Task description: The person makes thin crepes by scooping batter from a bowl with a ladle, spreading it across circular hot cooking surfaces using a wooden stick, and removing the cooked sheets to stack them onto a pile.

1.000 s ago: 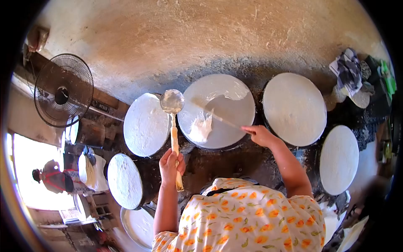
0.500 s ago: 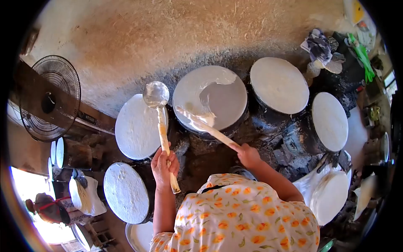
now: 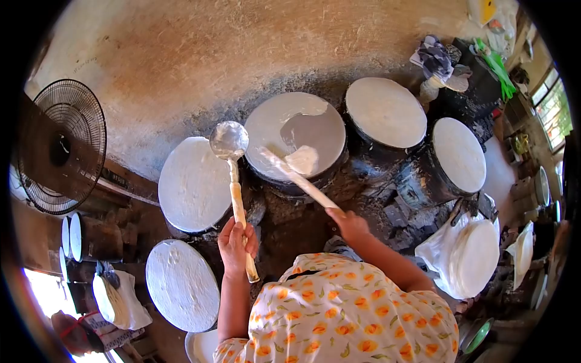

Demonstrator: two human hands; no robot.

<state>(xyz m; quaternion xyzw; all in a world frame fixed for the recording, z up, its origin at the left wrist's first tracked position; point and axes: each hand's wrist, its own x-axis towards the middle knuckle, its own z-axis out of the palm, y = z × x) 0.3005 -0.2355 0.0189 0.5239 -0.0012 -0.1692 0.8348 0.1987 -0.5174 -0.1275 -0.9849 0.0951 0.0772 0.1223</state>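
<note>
My left hand (image 3: 238, 245) is closed round the pale handle of a ladle (image 3: 229, 140), whose round metal bowl hangs over the gap between two drums. In my right hand (image 3: 351, 226) is a long wooden stick (image 3: 305, 187). Its far end lies over the left part of the middle drum top (image 3: 263, 130), beside a thick white blob of batter (image 3: 302, 160). White batter covers the left and upper parts of that top, while a grey patch shows bare on its right. The left drum top (image 3: 195, 184) is coated white.
More white drum tops stand at the right (image 3: 386, 112), far right (image 3: 459, 154) and lower left (image 3: 183, 284). A fan (image 3: 60, 147) is at the left. Stacked white rounds (image 3: 477, 260) lie on plastic at the right. Another person (image 3: 75, 333) shows at the lower left.
The view has turned, bringing a window in at the right. The stick's tip has moved left and down across the middle top, and the batter there has gathered into a compact blob.
</note>
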